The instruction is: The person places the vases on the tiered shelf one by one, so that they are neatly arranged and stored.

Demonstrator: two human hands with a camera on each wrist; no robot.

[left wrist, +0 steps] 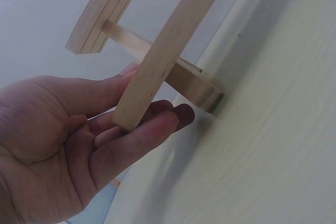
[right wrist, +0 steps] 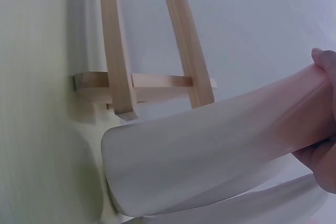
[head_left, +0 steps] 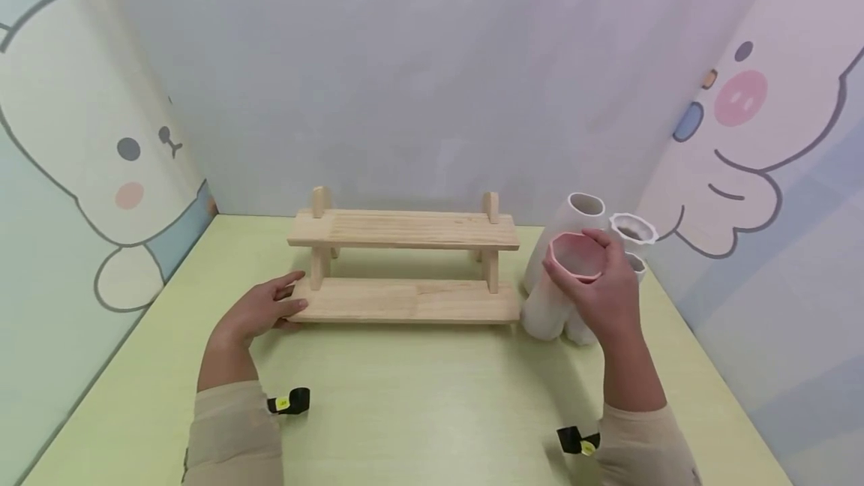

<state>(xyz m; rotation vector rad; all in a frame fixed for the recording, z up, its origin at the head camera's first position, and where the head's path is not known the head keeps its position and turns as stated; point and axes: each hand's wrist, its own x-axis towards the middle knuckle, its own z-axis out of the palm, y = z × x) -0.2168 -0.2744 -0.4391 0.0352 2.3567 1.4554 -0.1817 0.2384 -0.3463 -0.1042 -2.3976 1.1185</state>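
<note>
A two-tier wooden shelf (head_left: 405, 298) stands in the middle of the table. My left hand (head_left: 259, 310) grips the left end of its lower board (left wrist: 149, 82), thumb above and fingers beneath. At the shelf's right, my right hand (head_left: 610, 295) holds a tall vase (head_left: 548, 310) by its upper part, fingers and thumb around the pink rim. In the right wrist view this vase (right wrist: 194, 156) fades from white at the base to pink at the mouth. Its base is close by the lower board's right end. The right hand partly hides the vases behind it.
Behind the held vase stand a white vase (head_left: 586, 205) with an oval mouth, one with a wavy rim (head_left: 633, 227), and a lower vase (head_left: 637, 267). A grey wall (head_left: 418, 81) rises behind the shelf; walls with cartoon animals flank the green-yellow table (head_left: 418, 403).
</note>
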